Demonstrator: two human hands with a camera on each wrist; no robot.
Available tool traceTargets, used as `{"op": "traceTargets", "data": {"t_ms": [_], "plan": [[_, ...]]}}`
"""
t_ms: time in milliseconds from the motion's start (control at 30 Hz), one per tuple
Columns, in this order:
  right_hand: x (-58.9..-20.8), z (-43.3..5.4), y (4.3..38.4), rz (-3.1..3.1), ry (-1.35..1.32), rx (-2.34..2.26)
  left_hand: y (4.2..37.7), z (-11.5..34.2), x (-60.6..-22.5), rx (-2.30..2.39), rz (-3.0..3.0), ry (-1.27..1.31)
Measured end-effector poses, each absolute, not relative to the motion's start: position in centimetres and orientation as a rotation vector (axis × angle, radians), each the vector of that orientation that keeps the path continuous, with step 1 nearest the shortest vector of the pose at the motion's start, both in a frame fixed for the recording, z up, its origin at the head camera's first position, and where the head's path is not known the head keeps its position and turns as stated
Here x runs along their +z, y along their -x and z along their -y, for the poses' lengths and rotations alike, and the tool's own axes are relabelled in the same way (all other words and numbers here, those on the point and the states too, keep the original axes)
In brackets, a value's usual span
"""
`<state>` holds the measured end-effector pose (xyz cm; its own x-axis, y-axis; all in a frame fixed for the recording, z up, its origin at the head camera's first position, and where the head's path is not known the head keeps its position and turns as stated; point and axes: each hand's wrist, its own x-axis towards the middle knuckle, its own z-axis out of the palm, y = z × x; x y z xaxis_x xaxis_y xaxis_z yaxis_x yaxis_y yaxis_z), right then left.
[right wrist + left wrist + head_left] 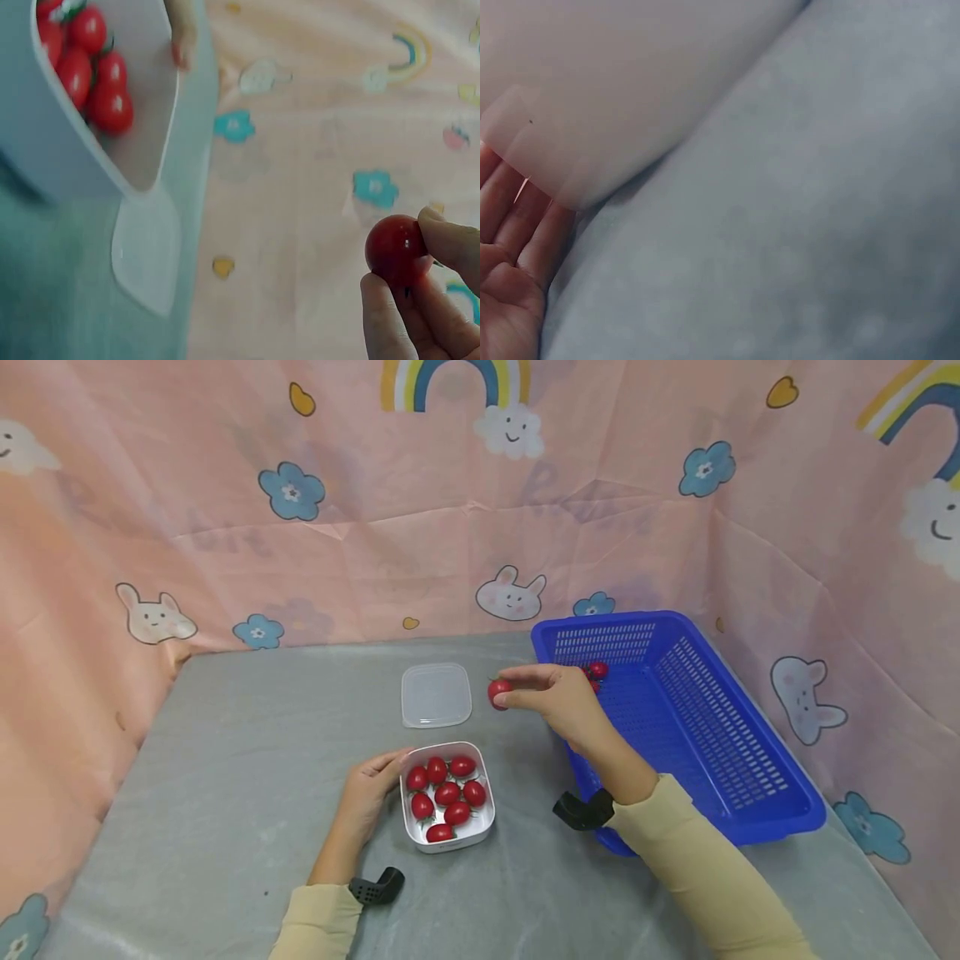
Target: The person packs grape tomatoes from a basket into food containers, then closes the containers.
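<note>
On the grey-covered table (225, 777), a rectangular blue plastic basket (720, 710) holds a few small red tomatoes (598, 670). The left hand (367, 789), fingers nearly straight, touches a square white plastic box (450, 845) of glossy oval red tomatoes (447, 793), presumably steadying it. A square translucent plastic lid (437, 695) lies behind. The right hand (566, 702) pinches a single red tomato (498, 693) between lid and basket, likely lightly, against bruising.

Glossy toms (447, 793), smooth plast. tub (472, 832)
</note>
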<state>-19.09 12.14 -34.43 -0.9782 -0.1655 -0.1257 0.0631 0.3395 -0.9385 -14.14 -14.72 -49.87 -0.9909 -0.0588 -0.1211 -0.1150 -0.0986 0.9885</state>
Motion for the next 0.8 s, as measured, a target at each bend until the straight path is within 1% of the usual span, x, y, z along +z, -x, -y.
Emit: {"op": "traceTargets", "data": {"t_ms": [367, 533, 800], "plan": [[-35.3, -8.4, 14.8, -2.312, 0.187, -1.703, 14.2, 14.8, -49.9, 2.28, -2.065, 0.221], [-37.4, -6.8, 13.6, -2.301, 0.184, -1.732, 14.3, 14.9, -49.9, 2.238, -2.07, 0.233], [-40.8, -5.1, 13.3, -2.304, 0.164, -1.671, 14.3, 14.9, -49.8, 2.279, -2.045, 0.206]]}}
